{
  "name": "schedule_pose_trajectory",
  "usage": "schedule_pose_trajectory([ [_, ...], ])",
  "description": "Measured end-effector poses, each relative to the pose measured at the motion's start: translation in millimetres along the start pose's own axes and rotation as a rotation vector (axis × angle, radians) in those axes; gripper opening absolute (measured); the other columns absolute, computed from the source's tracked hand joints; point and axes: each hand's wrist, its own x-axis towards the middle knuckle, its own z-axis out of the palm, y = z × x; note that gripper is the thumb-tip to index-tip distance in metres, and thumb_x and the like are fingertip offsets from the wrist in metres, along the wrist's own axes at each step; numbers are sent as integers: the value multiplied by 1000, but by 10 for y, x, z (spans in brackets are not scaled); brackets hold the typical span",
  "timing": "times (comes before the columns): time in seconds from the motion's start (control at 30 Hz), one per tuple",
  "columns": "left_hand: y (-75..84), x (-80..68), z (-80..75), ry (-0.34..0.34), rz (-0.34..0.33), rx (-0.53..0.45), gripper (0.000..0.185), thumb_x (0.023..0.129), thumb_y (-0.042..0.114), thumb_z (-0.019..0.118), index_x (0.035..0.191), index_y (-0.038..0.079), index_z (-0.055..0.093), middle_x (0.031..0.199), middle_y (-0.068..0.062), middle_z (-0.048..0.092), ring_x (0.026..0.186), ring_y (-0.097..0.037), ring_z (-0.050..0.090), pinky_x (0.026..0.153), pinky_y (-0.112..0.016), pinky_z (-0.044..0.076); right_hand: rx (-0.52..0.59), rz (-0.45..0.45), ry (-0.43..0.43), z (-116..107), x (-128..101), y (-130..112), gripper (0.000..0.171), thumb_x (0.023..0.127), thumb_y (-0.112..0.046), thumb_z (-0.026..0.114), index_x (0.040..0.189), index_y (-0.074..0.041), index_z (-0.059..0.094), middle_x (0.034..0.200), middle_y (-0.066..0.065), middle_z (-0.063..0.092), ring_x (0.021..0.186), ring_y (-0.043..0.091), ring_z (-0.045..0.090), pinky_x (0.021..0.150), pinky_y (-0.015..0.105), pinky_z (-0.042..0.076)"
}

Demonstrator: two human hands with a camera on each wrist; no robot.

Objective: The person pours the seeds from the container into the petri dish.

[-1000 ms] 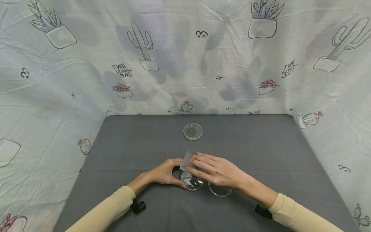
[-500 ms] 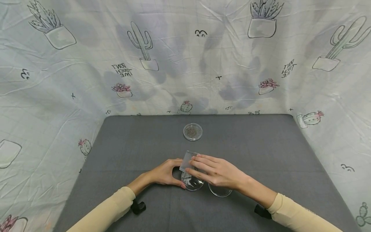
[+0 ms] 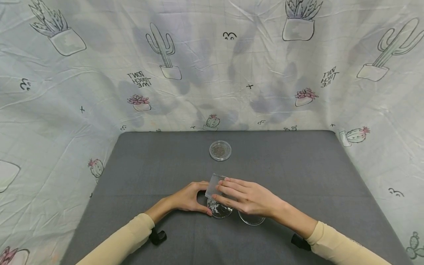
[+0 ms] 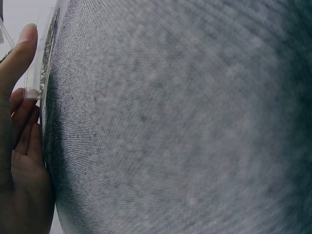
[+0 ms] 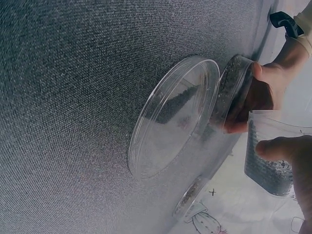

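From the head view, the right hand (image 3: pixel 251 198) grips a small clear plastic container (image 3: pixel 214 184), tipped over a petri dish (image 3: pixel 220 209) with dark grains in it. The left hand (image 3: pixel 188 197) curls its fingers around that dish's left edge on the grey counter (image 3: pixel 298 169). An empty clear dish (image 3: pixel 251 219) lies right under the right hand's palm, and a lidded dish of grains (image 3: pixel 220 150) sits well beyond both hands' fingers.

Left wrist view: the thumb presses the dish rim (image 4: pixel 41 63), the other fingers (image 4: pixel 24 131) curled below it.

Right wrist view: the empty dish is nearest, and the grain-filled one lies between it and the left hand's fingers (image 5: pixel 258 92).
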Motion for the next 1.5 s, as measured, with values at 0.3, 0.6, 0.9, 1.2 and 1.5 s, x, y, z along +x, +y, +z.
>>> schedule_pose_trajectory([
  [0.3, 2, 4, -1, -1, 2, 12, 76, 82, 39, 97, 148, 20, 66, 147, 1, 70, 140, -18, 65, 119, -38, 55, 22, 58, -11, 17, -13, -9, 42, 115, 0, 43, 149, -11, 65, 143, 12, 70, 136, 22, 69, 119, 37, 56],
  [0.6, 17, 0, -16, -4, -12, 7, 78, 80, 38, 99, 148, 18, 66, 148, -1, 70, 142, -20, 64, 120, -39, 54, 218, 234, -13, 63, -65, 5, 40, 115, -6, 46, 152, -7, 62, 142, 15, 68, 135, 29, 68, 115, 40, 59],
  [0.9, -8, 4, -1, -5, -15, 31, 83, 78, 36, 100, 150, 15, 65, 153, 0, 68, 149, -22, 60, 126, -40, 49, 449, 442, -50, 19, -124, 42, 94, 70, -5, 92, 156, -5, 53, 151, 17, 58, 140, 31, 60, 112, 46, 59],
  [1.2, -14, 11, 23, 21, 16, 73, 80, 76, 36, 101, 147, 14, 68, 146, -3, 72, 142, -24, 65, 122, -38, 52, 683, 809, 51, -9, -316, 181, 103, 70, -12, 101, 159, -4, 50, 150, 15, 59, 138, 30, 58, 125, 24, 44],
  [1.5, 37, 23, 35, 23, 10, 64, 80, 76, 35, 101, 147, 17, 69, 147, -4, 72, 141, -24, 65, 121, -38, 54, 655, 1124, 138, -49, -780, 543, 100, 69, -9, 103, 156, -3, 52, 145, 20, 63, 134, 40, 64, 121, 21, 49],
])
